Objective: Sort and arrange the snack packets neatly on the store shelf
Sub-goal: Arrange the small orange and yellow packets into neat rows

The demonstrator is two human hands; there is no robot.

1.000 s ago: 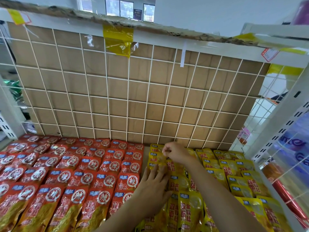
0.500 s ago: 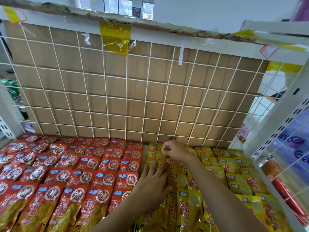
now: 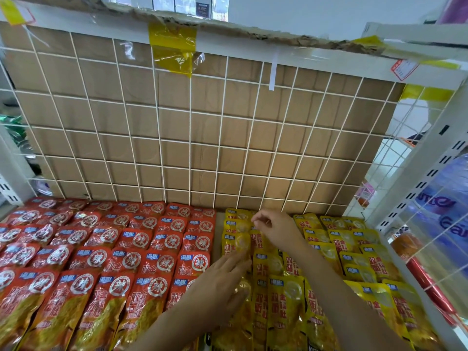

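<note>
1. The front rows of glossy red foil snack packets (image 3: 141,262) and crinkled yellow foil snack packets (image 3: 352,252) are cut off at the frame's bottom.
2. Red is laid across the left of the white wire-grid shelf (image 3: 222,148), yellow across its right.
3. The left hand (image 3: 222,282) is pressed flat, fingers straight, on yellow packets.
4. A yellow packet's top is pinched by the right hand (image 3: 276,229) near the back edge.

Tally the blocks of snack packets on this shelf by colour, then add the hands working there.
Red packets: 1 block
Yellow packets: 1 block
Hands: 2, left hand and right hand
Total: 4
</note>
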